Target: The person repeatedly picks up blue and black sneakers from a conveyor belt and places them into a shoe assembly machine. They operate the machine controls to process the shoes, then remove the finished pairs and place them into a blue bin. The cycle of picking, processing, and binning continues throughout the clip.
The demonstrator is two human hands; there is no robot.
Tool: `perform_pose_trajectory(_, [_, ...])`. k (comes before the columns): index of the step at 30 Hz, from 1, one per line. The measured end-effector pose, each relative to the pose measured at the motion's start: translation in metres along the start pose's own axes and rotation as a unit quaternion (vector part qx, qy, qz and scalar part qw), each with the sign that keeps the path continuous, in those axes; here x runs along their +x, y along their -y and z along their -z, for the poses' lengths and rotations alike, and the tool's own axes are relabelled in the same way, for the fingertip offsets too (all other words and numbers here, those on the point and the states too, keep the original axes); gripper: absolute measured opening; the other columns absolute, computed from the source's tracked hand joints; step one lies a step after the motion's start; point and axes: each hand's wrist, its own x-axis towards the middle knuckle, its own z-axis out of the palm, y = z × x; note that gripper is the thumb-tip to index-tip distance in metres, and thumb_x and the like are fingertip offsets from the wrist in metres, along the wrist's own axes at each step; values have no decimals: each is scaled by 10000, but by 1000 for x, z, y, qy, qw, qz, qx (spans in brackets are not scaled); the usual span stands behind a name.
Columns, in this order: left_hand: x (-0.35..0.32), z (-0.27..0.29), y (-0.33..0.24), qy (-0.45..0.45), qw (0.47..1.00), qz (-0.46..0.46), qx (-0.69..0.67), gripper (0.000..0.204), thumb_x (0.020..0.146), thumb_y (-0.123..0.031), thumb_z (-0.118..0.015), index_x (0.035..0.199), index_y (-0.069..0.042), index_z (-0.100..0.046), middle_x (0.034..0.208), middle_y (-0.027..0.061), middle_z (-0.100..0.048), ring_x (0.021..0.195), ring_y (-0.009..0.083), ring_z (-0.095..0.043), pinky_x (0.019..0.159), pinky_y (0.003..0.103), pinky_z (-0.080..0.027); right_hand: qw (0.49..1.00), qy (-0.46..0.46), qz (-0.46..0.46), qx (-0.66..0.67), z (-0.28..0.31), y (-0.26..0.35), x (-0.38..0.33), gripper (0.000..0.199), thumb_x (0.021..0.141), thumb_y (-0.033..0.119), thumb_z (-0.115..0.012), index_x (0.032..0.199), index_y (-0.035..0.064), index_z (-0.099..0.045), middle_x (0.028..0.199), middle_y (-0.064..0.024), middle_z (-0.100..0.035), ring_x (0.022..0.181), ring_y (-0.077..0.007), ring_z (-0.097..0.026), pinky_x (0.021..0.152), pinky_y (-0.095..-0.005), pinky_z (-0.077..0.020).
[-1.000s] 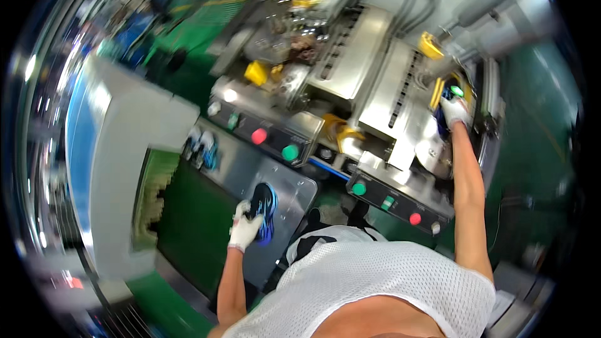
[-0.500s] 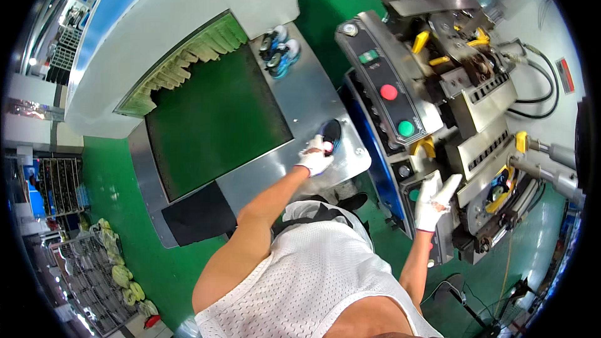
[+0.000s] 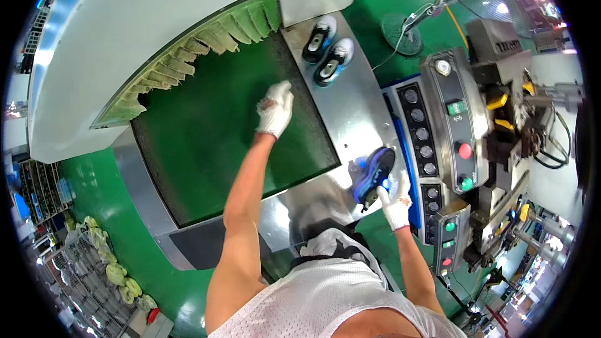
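Note:
A dark shoe [image 3: 374,172] with blue and purple edges lies on the metal ledge [image 3: 350,119], near its right corner. My right hand [image 3: 394,205], in a white glove, is at the near end of this shoe, its thumb and fingers spread apart. The thumb seems to touch the shoe; I cannot tell how firmly. Over the green belt [image 3: 213,144] is my left hand [image 3: 275,109], also gloved, with nothing seen in it and its fingers stretched out close together. Two black and white shoes [image 3: 327,53] sit side by side at the ledge's far end.
A white machine housing [image 3: 156,31] with a fringed cloth curtain [image 3: 181,66] stands over the belt's far end. To the right are control panels [image 3: 451,119] with gauges and coloured buttons, beside metal press parts [image 3: 501,175]. Wire racks [image 3: 81,281] stand at lower left.
My left hand has left the shoe on the ledge and swung left over the belt. My right hand has moved left from the press panel to that shoe. The whole view has shifted.

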Motion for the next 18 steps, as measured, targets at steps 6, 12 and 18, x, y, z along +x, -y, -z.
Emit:
perform_pose_trajectory(6, [147, 116, 167, -78, 900, -7, 428, 278, 1005, -207, -536, 1207, -65, -662, 1251, 170, -669, 1193, 346, -625, 1030, 509, -489, 994, -101, 36, -10, -80, -20, 50, 510, 881, 25, -702, 1358, -67, -548, 1420, -186, -560, 1328, -305, -545, 1137, -396, -420])
perform_pose_trajectory(12, [240, 206, 316, 34, 798, 350, 490, 454, 1023, -326, -503, 1398, -91, -606, 1436, 132, -607, 1304, 311, -590, 1064, 499, -474, 983, -109, 66, -129, -78, -12, 52, 445, 876, 86, -707, 1303, -7, -617, 1353, -218, -616, 1256, -360, -601, 1098, -430, -454])
perform_pose_trajectory(18, [263, 185, 360, 102, 797, 322, 500, 516, 992, -386, -538, 1410, -87, -586, 1421, 144, -611, 1282, 327, -599, 1063, 508, -474, 982, -80, 33, -167, -81, 4, 57, 408, 908, 108, -684, 1297, 5, -617, 1379, -217, -594, 1268, -369, -585, 1090, -439, -453])
